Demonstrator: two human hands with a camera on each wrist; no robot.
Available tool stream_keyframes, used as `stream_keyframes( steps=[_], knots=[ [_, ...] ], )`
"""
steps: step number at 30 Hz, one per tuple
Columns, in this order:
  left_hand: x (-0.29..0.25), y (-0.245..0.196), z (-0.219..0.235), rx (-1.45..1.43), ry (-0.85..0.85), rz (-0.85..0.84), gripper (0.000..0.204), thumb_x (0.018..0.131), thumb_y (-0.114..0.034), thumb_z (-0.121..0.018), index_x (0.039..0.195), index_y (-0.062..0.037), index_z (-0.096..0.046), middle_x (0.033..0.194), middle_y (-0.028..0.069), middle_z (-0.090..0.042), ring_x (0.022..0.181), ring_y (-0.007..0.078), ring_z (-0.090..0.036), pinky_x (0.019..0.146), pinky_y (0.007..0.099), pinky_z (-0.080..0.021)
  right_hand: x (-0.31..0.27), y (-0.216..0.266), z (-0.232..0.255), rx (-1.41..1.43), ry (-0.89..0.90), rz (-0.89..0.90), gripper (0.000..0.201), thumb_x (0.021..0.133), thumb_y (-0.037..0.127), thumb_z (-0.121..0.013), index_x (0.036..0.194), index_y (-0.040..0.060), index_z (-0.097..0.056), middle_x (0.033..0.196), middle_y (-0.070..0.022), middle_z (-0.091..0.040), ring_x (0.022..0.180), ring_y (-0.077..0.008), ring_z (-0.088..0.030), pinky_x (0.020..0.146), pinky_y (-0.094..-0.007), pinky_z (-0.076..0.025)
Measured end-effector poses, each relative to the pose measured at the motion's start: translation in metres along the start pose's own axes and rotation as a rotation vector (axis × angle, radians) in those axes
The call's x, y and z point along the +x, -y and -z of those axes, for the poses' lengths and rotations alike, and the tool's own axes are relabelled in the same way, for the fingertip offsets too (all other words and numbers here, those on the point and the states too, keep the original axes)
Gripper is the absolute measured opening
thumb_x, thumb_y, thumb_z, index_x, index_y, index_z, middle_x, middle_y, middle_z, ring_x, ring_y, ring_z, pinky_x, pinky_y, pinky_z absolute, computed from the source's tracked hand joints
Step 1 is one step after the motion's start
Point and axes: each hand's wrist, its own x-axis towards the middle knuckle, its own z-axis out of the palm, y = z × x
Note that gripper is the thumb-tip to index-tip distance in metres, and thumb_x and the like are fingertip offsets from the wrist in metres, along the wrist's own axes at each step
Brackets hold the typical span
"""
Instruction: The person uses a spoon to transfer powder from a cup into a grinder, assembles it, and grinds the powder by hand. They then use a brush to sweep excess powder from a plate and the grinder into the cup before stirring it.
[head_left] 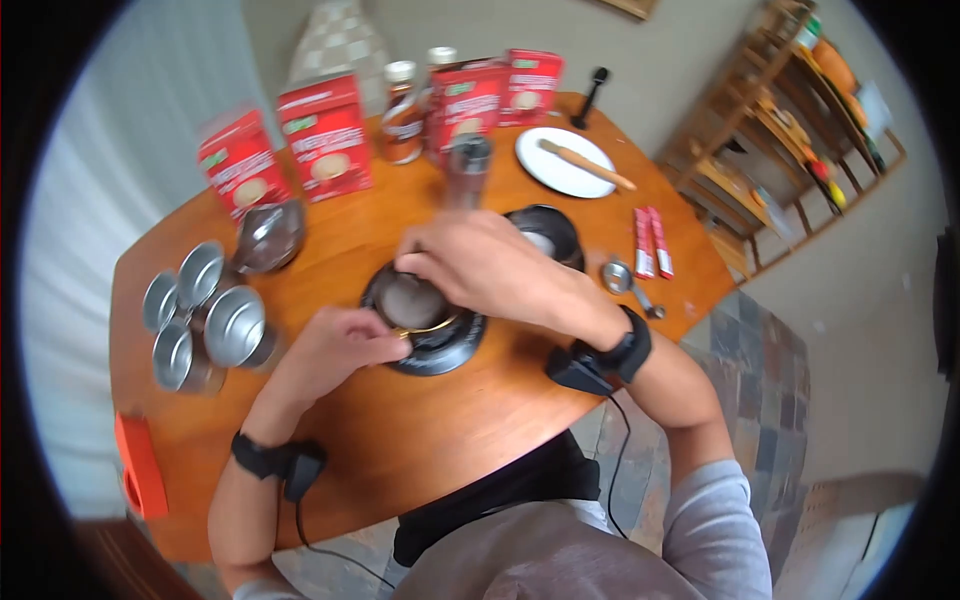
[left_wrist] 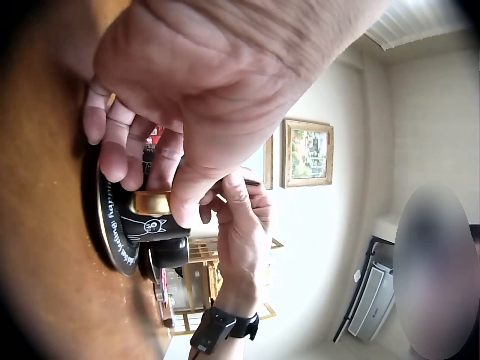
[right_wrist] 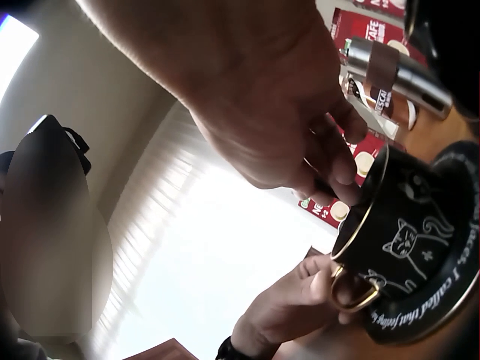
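A black cup (right_wrist: 409, 225) with white cat drawings and a gold rim stands on a black saucer (head_left: 440, 358) with white lettering. My left hand (head_left: 345, 345) pinches the cup's gold handle (right_wrist: 354, 294) between thumb and fingers. Over the cup's mouth, my right hand (head_left: 490, 265) has its fingers bent together, fingertips right at the rim. A thin dark thing shows between those fingers in the wrist views; I cannot tell what it is. Just beyond this hand stands a steel cylindrical grinder (right_wrist: 397, 75) with a brown band.
Several metal cups (head_left: 236, 325) and a glass bowl (head_left: 270, 235) stand on the left. Red boxes (head_left: 325, 135) and bottles (head_left: 402, 112) line the back. A white plate (head_left: 540, 178) bears a brush (head_left: 590, 168). Red sachets (head_left: 643, 243) and a metal scoop (head_left: 617, 277) lie to the right.
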Motion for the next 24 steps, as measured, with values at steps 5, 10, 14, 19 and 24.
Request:
stream_keyframes(
  steps=[5,10,14,19,24],
  knots=[
    [-0.001,-0.001,0.000,-0.078,-0.016,0.041,0.015,0.088,-0.015,-0.085,0.086,-0.0031,-0.076,0.074,-0.0037,-0.065,0.068,0.0029,-0.056,0.061,0.0203,-0.040,-0.008,0.002,0.020,0.024,0.088,-0.009,0.021,0.098,0.020,-0.066,0.095,0.0001,-0.074,0.080,-0.0221,-0.071,0.081,-0.0424,-0.070,0.076,-0.0501,-0.055],
    [0.000,0.008,0.003,-0.093,-0.026,0.043,0.011,0.090,-0.010,-0.080,0.086,-0.0011,-0.075,0.072,0.0030,-0.069,0.065,0.0078,-0.061,0.064,0.0216,-0.045,0.002,-0.010,-0.011,0.178,-0.049,0.094,0.023,0.096,0.019,-0.063,0.090,-0.0005,-0.072,0.080,-0.0220,-0.070,0.082,-0.0421,-0.070,0.075,-0.0495,-0.054],
    [-0.001,0.004,0.000,-0.152,-0.044,0.071,0.008,0.087,-0.006,-0.082,0.087,-0.0025,-0.074,0.075,0.0006,-0.070,0.067,0.0036,-0.060,0.063,0.0184,-0.043,0.001,-0.024,-0.003,0.057,-0.082,0.089,0.023,0.096,0.019,-0.062,0.087,-0.0003,-0.071,0.077,-0.0218,-0.070,0.079,-0.0426,-0.069,0.075,-0.0503,-0.054],
    [-0.003,0.000,0.000,-0.126,-0.055,0.084,0.012,0.086,-0.007,-0.085,0.085,-0.0023,-0.074,0.074,-0.0018,-0.069,0.065,0.0024,-0.057,0.062,0.0185,-0.043,-0.007,-0.021,-0.004,0.262,-0.058,0.139,0.020,0.095,0.018,-0.065,0.087,0.0017,-0.072,0.076,-0.0181,-0.070,0.080,-0.0400,-0.070,0.074,-0.0496,-0.054],
    [-0.004,0.005,0.002,-0.176,-0.085,0.107,0.017,0.081,-0.005,-0.090,0.082,-0.0030,-0.073,0.073,-0.0069,-0.061,0.064,0.0004,-0.050,0.061,0.0179,-0.038,-0.013,-0.031,-0.023,0.159,-0.210,0.131,0.019,0.098,0.022,-0.062,0.091,0.0053,-0.071,0.084,-0.0130,-0.071,0.092,-0.0337,-0.067,0.079,-0.0457,-0.053]
  ],
)
